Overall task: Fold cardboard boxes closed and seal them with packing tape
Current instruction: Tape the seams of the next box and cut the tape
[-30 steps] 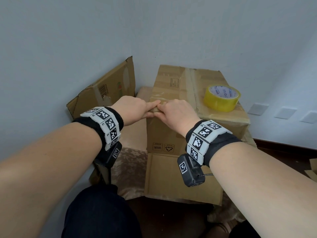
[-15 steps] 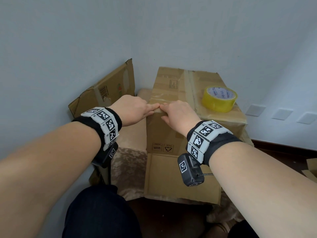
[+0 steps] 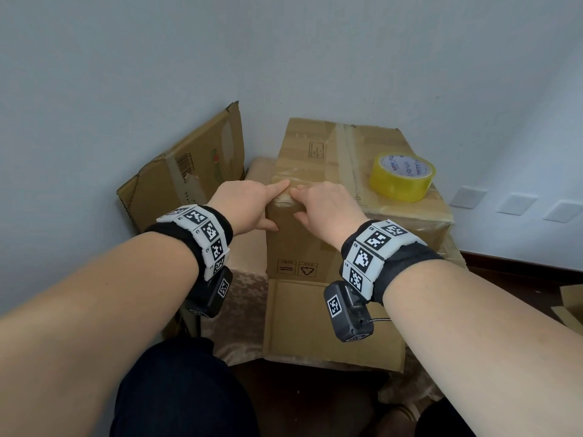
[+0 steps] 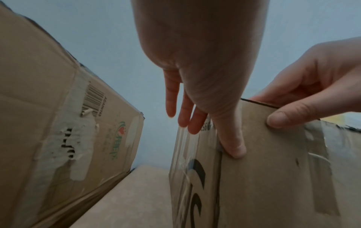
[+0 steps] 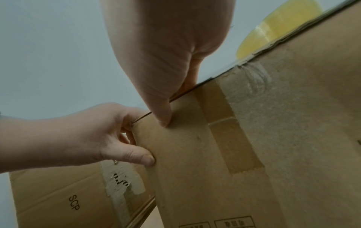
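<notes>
1. Cardboard box (image 3: 315, 241) stands closed in the room corner on a patterned cloth (image 3: 249, 298), one flap (image 3: 331, 326) lying open toward the person.
2. Left hand (image 3: 246, 206) is at the box's near top-left corner: thumb pressed on the front face, index finger extended along the taped top edge, remaining fingers straight.
3. Right hand (image 3: 328, 206) is just beside it, fingers over the top edge, thumb on the front face, pinching the edge.
4. Yellow packing tape roll (image 3: 402, 176) rests on the box top, right side.
5. Flattened cardboard box (image 3: 186, 171) leans against the left wall.
</notes>
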